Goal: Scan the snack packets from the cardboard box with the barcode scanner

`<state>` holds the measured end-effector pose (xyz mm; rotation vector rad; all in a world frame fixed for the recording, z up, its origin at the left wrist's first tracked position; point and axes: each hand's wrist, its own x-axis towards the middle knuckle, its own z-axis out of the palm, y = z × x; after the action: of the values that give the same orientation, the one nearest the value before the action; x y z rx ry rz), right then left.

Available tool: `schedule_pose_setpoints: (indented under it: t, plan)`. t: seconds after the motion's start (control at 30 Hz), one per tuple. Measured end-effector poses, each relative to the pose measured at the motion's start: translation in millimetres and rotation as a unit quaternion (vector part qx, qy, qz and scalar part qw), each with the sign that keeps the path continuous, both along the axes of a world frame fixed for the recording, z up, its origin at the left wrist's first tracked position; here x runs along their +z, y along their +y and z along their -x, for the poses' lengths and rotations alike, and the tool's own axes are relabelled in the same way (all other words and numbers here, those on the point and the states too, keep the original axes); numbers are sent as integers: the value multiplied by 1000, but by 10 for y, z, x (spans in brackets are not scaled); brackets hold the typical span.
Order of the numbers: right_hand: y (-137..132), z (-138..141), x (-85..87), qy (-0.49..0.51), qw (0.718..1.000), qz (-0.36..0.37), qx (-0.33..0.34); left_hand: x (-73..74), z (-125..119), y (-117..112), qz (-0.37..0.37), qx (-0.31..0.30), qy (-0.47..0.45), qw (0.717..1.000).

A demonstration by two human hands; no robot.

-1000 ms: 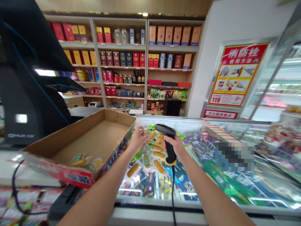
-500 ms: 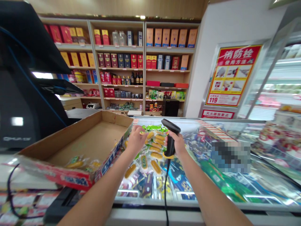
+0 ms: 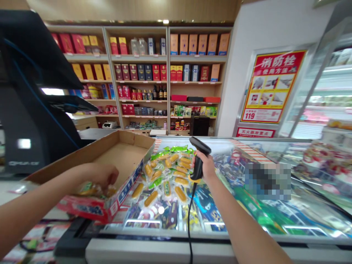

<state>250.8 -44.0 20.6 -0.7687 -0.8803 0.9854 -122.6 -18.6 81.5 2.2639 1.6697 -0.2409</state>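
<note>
My left hand (image 3: 100,176) reaches down into the low cardboard box (image 3: 118,146), its fingers bent over a few wrapped snacks (image 3: 89,189) in the near corner. The fingertips are blurred and partly hidden, so I cannot tell whether they grip one. My right hand (image 3: 206,165) is wrapped round the handle of a black barcode scanner (image 3: 198,167), held upright with its cord hanging down. Left of the scanner, several yellow, sausage-shaped snacks in clear wrappers (image 3: 180,193) lie spread on the glass top of a display freezer (image 3: 167,236). Some wrappers have green parts.
A dark checkout screen (image 3: 30,110) stands at the left, close behind the box. Through the glass, packaged goods (image 3: 258,212) show inside the freezer. Shelves of boxed bottles (image 3: 140,71) line the back wall, and a red and yellow poster (image 3: 275,86) hangs at the right.
My left hand has moved from above the snacks on the glass, leftward and down into the box. My right hand keeps the scanner in nearly the same place.
</note>
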Motion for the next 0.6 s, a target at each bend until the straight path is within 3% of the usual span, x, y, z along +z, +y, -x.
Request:
schedule_pose_setpoints:
  t: [0.07, 0.2, 0.37, 0.5, 0.6]
  plan:
    - [-3, 4, 4, 2, 1000, 0, -1, -129, 93, 2, 28, 22, 5, 999]
    - [-11, 13, 14, 10, 1000, 5, -5, -266, 137, 27, -25, 35, 33, 999]
    - [-11, 11, 13, 7, 1000, 5, -6, -256, 98, 45, -26, 62, 11, 998]
    - [-11, 7, 15, 2, 1000, 5, -3, -210, 86, 2, 16, 122, -72, 990]
    - [-13, 8, 16, -3, 1000, 5, -5, -187, 137, 42, -24, 155, -162, 974]
